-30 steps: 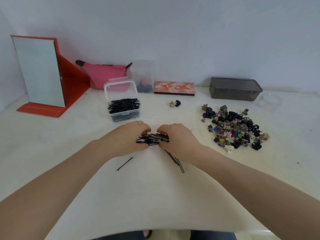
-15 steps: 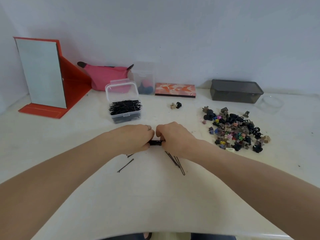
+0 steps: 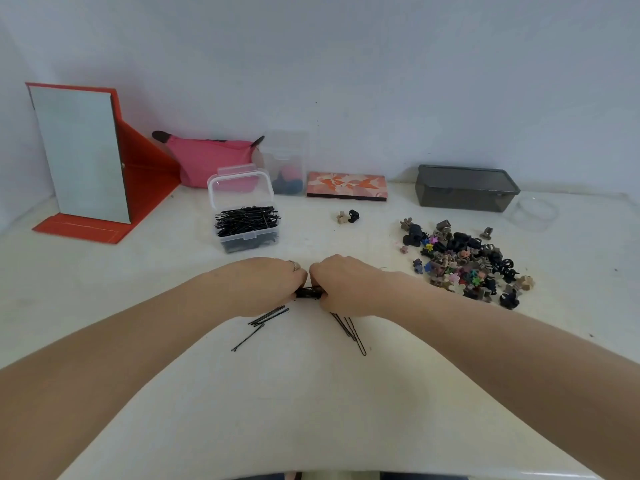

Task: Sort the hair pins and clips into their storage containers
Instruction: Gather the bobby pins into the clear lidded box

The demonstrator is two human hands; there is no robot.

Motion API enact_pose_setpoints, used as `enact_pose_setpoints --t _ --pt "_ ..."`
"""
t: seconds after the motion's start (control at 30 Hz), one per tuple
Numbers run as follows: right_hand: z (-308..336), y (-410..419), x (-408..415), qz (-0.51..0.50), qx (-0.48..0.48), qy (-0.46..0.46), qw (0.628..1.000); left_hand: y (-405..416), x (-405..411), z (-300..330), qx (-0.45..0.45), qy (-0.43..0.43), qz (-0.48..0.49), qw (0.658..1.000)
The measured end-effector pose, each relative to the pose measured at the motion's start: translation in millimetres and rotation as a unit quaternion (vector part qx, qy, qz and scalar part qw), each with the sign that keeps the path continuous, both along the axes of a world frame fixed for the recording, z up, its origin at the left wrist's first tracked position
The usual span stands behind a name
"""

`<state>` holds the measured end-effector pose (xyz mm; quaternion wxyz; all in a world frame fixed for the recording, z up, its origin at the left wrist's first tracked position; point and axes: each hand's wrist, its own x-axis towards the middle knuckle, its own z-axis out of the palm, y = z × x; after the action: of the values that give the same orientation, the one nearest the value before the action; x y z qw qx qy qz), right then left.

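Your left hand [image 3: 265, 285] and right hand [image 3: 346, 289] sit knuckle to knuckle on the table [image 3: 311, 410], fingers curled down around a tight bundle of black hair pins [image 3: 309, 293] squeezed between them; only a short dark stretch of the bundle shows in the gap. A few loose pins [image 3: 266, 318] lie just below your left hand, with one more slanting off toward you, and another small group of loose pins [image 3: 349, 332] fans out from under your right hand. Beyond your hands stands the clear pin box [image 3: 244, 216], lid tipped back and already heaped with pins up to the rim. To your right, well apart from the pins, lies the pile of small clips [image 3: 464, 265], with two stray clips [image 3: 348, 217] between it and the box. The dark grey box [image 3: 465, 188] at the back is closed, and a clear round tub [image 3: 533, 211] sits beside it. The risk here, as I judge it, is the bundle splaying when you lift: the pins are thin and slick, so a loose squeeze lets the ends slide out. The box is also so full that dropping them in carelessly could spill pins over its edge.
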<state>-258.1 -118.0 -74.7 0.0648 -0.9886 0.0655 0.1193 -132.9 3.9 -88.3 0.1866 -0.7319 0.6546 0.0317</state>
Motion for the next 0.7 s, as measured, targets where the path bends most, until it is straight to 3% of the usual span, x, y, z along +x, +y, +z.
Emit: enact_pose_setpoints --t 0.17,0.37,0.47,0.57,0.7 --pt "4 -5 2 -0.009 0.031 -0.022 0.999 6 9 6 0.009 -0.008 -0.015 1.000" --pt "28 -22 17 -0.022 0.058 -0.079 0.995 21 38 31 -0.043 -0.045 -0.043 0.997" --pt "43 -30 35 -0.030 0.073 -0.104 0.991 27 60 47 -0.056 -0.064 0.021 0.996" --pt "60 -35 57 -0.025 0.059 -0.126 0.990 26 85 64 -0.076 -0.018 0.104 0.992" --pt "77 -40 91 -0.022 0.077 -0.169 0.982 18 107 77 -0.097 -0.035 0.115 0.988"
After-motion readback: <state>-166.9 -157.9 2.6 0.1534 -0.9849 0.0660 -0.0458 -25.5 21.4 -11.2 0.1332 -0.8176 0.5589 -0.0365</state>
